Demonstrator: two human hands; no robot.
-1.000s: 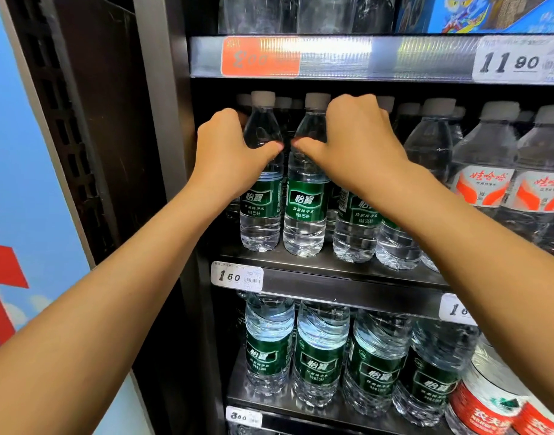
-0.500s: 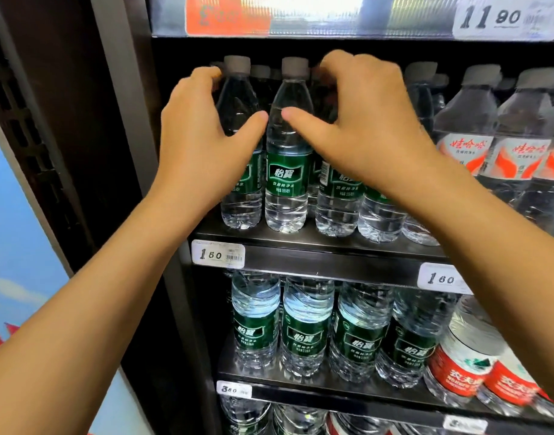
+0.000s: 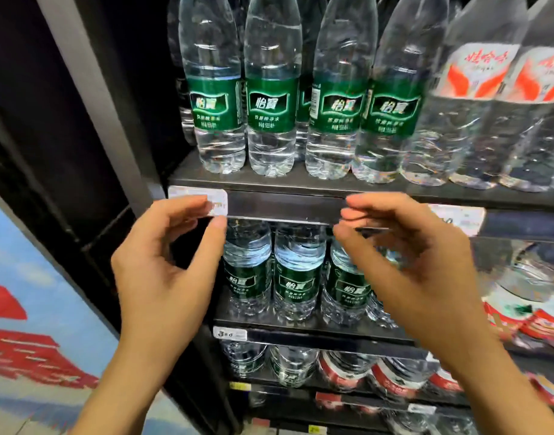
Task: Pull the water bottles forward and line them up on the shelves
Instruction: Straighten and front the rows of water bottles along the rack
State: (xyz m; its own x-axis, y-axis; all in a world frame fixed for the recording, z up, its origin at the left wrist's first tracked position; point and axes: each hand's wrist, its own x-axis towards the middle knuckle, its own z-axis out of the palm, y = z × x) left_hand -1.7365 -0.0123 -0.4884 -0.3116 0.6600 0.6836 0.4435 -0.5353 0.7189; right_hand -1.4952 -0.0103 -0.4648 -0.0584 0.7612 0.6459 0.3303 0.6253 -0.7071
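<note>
Several clear water bottles with green labels (image 3: 271,105) stand in a row at the front of the upper shelf (image 3: 300,185). Larger green-label bottles (image 3: 297,277) stand on the shelf below (image 3: 300,329). My left hand (image 3: 165,262) hovers in front of the lower shelf's left end, fingers curled apart, holding nothing. My right hand (image 3: 407,255) floats to the right at the same height, fingers spread and empty, partly hiding the bottles behind it.
Red-and-white-label bottles (image 3: 489,89) fill the right of the upper shelf, and red-label bottles (image 3: 520,318) sit lower right. Price tags (image 3: 230,333) are clipped to the shelf edges. The dark cabinet frame (image 3: 90,105) rises on the left beside a blue poster (image 3: 27,309).
Both hands have let go of the upper-shelf bottles and dropped down in front of the lower shelf. The view has tilted downward and moved closer.
</note>
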